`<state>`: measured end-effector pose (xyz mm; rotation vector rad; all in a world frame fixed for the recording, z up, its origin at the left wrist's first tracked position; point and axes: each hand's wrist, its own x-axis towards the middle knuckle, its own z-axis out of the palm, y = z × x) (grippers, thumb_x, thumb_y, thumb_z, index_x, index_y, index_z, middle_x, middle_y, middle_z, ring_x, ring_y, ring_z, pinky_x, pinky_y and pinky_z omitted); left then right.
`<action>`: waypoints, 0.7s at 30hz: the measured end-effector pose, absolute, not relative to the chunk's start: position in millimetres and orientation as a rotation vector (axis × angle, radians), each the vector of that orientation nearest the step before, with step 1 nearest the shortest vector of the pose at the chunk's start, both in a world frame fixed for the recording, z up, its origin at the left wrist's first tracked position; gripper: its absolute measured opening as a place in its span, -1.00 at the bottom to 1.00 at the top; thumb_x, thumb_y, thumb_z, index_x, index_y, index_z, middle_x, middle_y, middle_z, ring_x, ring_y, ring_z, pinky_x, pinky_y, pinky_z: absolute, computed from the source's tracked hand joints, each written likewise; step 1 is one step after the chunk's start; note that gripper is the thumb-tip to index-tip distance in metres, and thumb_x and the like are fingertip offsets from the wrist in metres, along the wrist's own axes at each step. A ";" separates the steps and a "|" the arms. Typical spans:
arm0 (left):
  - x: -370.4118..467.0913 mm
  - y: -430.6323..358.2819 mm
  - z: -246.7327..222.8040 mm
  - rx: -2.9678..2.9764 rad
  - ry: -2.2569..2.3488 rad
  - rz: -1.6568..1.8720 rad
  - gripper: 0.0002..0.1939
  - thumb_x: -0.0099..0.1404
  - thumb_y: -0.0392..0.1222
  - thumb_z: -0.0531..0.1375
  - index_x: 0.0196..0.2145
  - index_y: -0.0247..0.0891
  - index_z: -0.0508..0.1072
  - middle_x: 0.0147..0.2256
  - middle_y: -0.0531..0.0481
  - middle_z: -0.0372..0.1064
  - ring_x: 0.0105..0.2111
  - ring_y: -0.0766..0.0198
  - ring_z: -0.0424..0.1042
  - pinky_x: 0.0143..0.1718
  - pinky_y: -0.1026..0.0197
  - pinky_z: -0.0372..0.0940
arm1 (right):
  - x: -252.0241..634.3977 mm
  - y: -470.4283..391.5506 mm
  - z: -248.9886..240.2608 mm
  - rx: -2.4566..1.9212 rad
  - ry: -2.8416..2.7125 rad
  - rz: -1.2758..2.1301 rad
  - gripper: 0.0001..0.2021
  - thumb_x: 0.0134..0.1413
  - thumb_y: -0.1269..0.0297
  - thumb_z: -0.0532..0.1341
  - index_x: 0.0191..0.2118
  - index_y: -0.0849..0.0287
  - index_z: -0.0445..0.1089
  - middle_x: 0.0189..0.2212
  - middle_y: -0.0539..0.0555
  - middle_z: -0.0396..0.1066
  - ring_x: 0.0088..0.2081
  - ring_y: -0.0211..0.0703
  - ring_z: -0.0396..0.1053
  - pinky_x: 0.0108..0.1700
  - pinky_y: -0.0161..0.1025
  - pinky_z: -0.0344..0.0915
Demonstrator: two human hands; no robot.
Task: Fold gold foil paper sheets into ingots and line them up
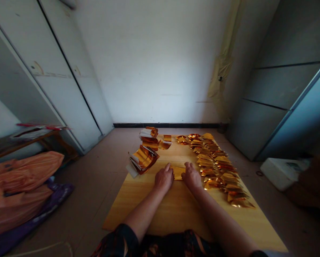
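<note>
A sheet of gold foil paper [178,173] lies on the wooden table [165,210] between my hands. My left hand [164,177] rests at its left edge, fingers closed on it. At the opposite edge, my right hand [192,176] has its fingers curled onto the same sheet, thumb toward the middle. Just right of my right hand, folded gold foil pieces [206,164] stand in overlapping rows. Left of my left hand sits a curled stack of gold foil sheets [143,159] with white edges.
More foil sheets [150,142] lie at the table's far left, with a loose curled piece [165,142] beside them. A white box [279,173] is on the floor at right, near a grey refrigerator [280,82]. Orange plastic bags [23,178] lie at left by a wooden bench.
</note>
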<state>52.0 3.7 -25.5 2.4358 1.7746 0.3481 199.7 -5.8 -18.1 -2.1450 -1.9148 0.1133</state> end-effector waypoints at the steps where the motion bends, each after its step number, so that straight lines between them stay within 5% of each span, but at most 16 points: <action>1: 52.3 3.5 -25.0 2.442 1.764 0.344 -0.75 0.27 -0.21 0.04 -0.15 -0.14 0.44 0.17 -0.01 0.16 -0.16 0.20 0.35 -0.15 0.19 0.21 | 199.7 -6.1 -20.9 -2.073 -1.966 0.091 -0.78 0.11 0.38 0.06 -0.12 0.15 0.31 -0.16 0.12 0.32 -0.28 -0.20 0.37 -0.34 -0.33 0.19; 6: 49.7 0.9 -19.5 2.522 1.733 0.366 -0.77 0.28 -0.22 0.03 -0.20 -0.19 0.45 -0.06 -0.10 0.37 -0.13 0.13 0.31 -0.12 0.09 0.15 | 201.4 -2.1 -29.5 -1.883 -2.148 0.075 -0.78 0.17 0.37 0.03 -0.35 0.13 0.42 -0.28 0.07 0.38 -0.20 -0.20 0.31 -0.32 -0.36 0.16; 11: 47.1 -5.1 -18.0 2.564 1.739 0.450 -0.79 0.28 -0.15 0.05 -0.21 -0.18 0.44 -0.06 -0.10 0.38 -0.11 0.10 0.26 -0.07 0.01 0.04 | 206.8 0.7 -18.0 -1.853 -2.225 0.134 -0.79 0.15 0.36 0.06 -0.32 0.12 0.46 -0.26 0.09 0.42 -0.19 -0.18 0.30 -0.24 -0.33 0.17; 17: 49.8 -9.4 -21.5 2.515 1.818 0.463 -0.80 0.27 -0.13 0.05 -0.21 -0.19 0.42 -0.07 -0.10 0.37 -0.07 0.07 0.21 -0.09 -0.01 0.02 | 199.9 -10.4 -12.0 -1.966 -2.145 0.124 -0.69 0.08 -0.02 0.12 -0.30 0.11 0.43 -0.20 0.09 0.41 -0.13 -0.04 0.25 -0.20 -0.19 0.13; 21: 46.2 -7.6 -21.4 2.467 1.793 0.429 -0.79 0.23 -0.14 0.08 -0.19 -0.15 0.41 -0.06 -0.07 0.36 -0.06 0.07 0.19 -0.09 0.00 0.02 | 195.7 -15.9 -18.7 -1.966 -2.070 0.127 -0.68 0.06 -0.05 0.13 -0.26 0.09 0.40 -0.17 0.08 0.39 -0.11 -0.05 0.21 -0.14 -0.14 0.07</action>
